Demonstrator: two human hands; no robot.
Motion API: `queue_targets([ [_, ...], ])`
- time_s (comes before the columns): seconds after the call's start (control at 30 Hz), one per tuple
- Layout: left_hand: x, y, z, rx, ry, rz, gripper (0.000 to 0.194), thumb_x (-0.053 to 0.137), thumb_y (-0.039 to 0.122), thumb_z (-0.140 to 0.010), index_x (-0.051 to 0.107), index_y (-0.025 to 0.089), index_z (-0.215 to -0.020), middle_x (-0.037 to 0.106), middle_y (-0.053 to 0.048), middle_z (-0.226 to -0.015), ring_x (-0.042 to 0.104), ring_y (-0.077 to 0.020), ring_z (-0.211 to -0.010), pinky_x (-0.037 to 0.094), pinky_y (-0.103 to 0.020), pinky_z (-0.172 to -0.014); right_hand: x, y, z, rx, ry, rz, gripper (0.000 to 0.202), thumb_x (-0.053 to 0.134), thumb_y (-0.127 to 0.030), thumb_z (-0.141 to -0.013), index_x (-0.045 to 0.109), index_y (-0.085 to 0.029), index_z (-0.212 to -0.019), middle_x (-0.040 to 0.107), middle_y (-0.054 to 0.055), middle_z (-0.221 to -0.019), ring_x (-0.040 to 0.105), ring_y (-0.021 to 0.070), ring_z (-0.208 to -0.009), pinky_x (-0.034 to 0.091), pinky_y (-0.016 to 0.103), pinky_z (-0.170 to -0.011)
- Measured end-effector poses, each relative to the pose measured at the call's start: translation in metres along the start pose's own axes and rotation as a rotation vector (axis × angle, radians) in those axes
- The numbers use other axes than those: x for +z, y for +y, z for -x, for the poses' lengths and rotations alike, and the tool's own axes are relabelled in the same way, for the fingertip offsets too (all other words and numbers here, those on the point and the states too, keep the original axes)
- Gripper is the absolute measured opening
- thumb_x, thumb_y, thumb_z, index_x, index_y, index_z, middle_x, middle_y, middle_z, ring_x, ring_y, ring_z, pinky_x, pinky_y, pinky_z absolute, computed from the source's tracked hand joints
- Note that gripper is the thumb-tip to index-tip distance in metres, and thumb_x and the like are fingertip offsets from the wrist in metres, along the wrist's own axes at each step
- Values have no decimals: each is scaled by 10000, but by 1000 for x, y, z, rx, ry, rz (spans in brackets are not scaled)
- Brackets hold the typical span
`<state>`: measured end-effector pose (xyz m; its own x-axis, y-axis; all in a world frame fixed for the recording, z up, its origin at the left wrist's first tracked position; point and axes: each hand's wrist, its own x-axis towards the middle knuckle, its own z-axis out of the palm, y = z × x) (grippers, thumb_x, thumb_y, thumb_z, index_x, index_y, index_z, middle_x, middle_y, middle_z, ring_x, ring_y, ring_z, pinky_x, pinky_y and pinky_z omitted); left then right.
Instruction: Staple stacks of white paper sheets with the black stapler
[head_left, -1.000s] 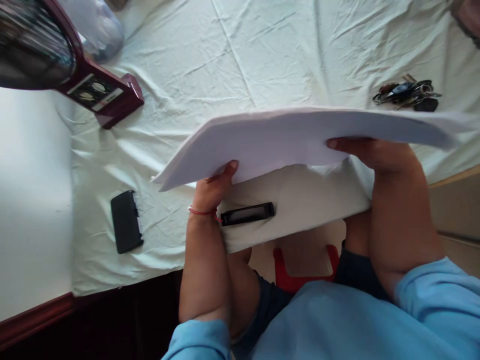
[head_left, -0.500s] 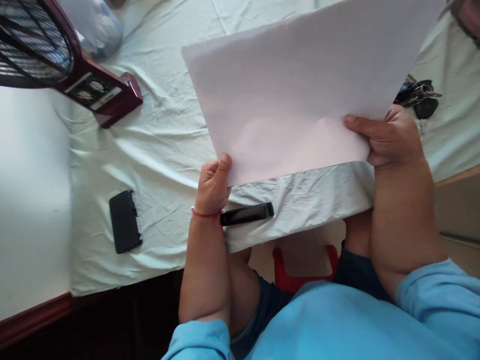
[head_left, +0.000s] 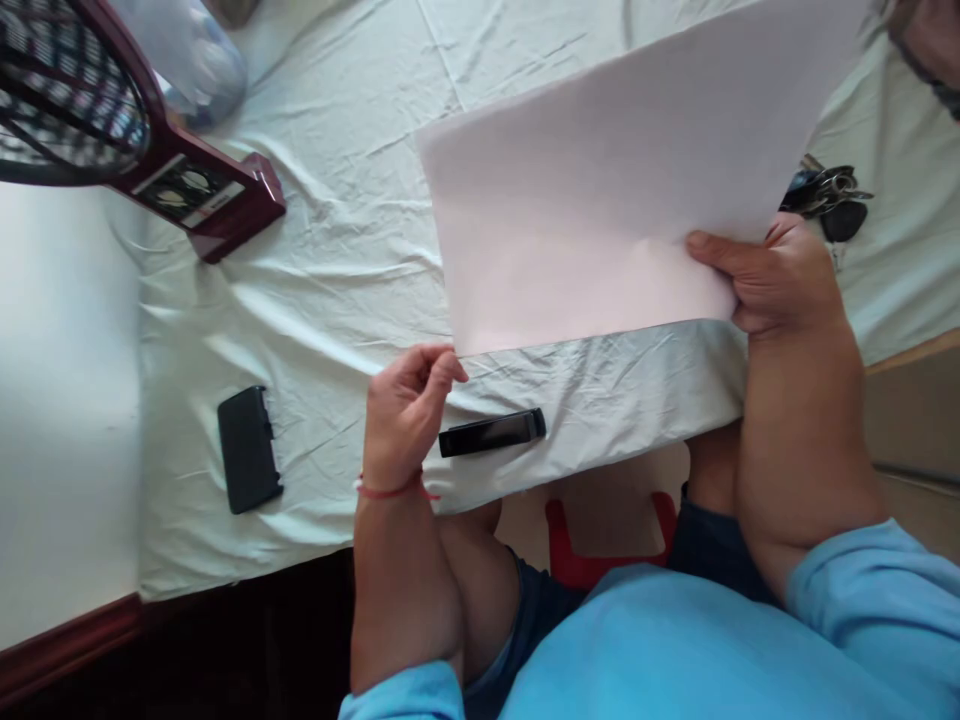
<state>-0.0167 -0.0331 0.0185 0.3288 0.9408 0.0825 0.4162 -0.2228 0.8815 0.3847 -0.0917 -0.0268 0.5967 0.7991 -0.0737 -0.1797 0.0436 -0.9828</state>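
Observation:
A large white paper sheet (head_left: 585,190) is held up over the cloth-covered table. My right hand (head_left: 780,275) grips its lower right corner, thumb on top and the other fingers behind it. At the lower left corner is my left hand (head_left: 412,400), its thumb and fingers closed at the sheet's edge. A red string circles my left wrist. Just right of that wrist a black stapler-like object (head_left: 493,432) lies near the table's front edge.
A flat black case (head_left: 250,450) lies on the pale tablecloth (head_left: 322,370) at the left. At the upper left are a dark red racket-shaped device (head_left: 232,205) and a clear plastic bag (head_left: 199,65). Keys (head_left: 836,195) sit at the right. A red stool (head_left: 574,560) shows below.
My left hand has moved down and left, its thumb no longer lying over the sheet. The sheet's left side has swung to the right. My right hand keeps its grip.

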Motion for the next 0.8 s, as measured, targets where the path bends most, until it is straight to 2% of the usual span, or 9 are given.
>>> queue_targets([
  [0.03,-5,5,7,20,-39,-68,414,865,658,-1129,910,249,-1077,863,-45,-929,721,-186,-791,587,-320,-757,-1,0,-1,3,1,2,800,1282,-593,-355,877,-247,-952,934,64,-1132,883,360,-1190,699,646,-1254],
  [0.07,-10,9,14,72,-140,-120,360,902,617,-1107,925,264,-1172,890,-54,-1015,792,-220,-915,632,-346,-867,-1,0,-2,8,-2,3,801,1281,-590,-358,879,-245,-958,934,61,-1139,882,357,-1189,698,646,-1259],
  [0.17,-20,18,23,153,-447,-203,576,1065,580,-947,888,308,-1424,903,-96,-1356,842,-339,-1299,677,-452,-1138,-2,0,-3,13,4,0,777,1279,-554,-380,884,-237,-970,933,61,-1149,882,348,-1188,704,632,-1252],
  [0.23,-24,20,22,130,-602,-265,509,1036,493,-971,882,304,-1417,891,-108,-1399,849,-356,-1313,689,-477,-1143,-3,0,-4,14,14,2,757,1281,-525,-398,883,-234,-972,933,67,-1155,882,347,-1201,709,619,-1242],
  [0.3,-27,19,19,102,-673,-314,292,919,395,-1047,898,283,-1316,904,-100,-1300,872,-335,-1201,701,-462,-1079,-3,-1,-4,18,25,1,754,1286,-520,-399,883,-234,-969,935,68,-1151,882,347,-1202,716,612,-1228],
  [0.37,-30,16,17,94,-649,-327,206,844,362,-1078,909,277,-1255,917,-87,-1225,879,-320,-1135,700,-444,-1057,-2,-2,-4,23,30,0,765,1289,-536,-375,887,-238,-955,939,60,-1142,886,343,-1180,725,608,-1214],
  [0.47,-35,8,17,91,-508,-315,260,855,414,-1067,930,291,-1284,933,-81,-1235,879,-319,-1131,697,-425,-1058,-1,-2,-3,20,17,2,787,1287,-566,-342,891,-244,-940,944,46,-1137,892,337,-1141,734,617,-1199],
  [0.6,-43,-7,18,61,-327,-288,329,930,486,-999,955,303,-1271,935,-75,-1216,857,-328,-1109,687,-434,-1036,-1,-1,-2,19,-10,15,792,1283,-566,-380,872,-238,-972,939,43,-1152,897,351,-1171,735,651,-1198],
  [0.8,-45,-17,16,9,-287,-223,334,961,492,-979,969,305,-1256,930,-70,-1214,840,-330,-1148,661,-447,-1084,1,-4,1,62,-38,13,743,1273,-484,-431,883,-214,-1003,931,88,-1173,888,352,-1167,758,614,-1163],
])
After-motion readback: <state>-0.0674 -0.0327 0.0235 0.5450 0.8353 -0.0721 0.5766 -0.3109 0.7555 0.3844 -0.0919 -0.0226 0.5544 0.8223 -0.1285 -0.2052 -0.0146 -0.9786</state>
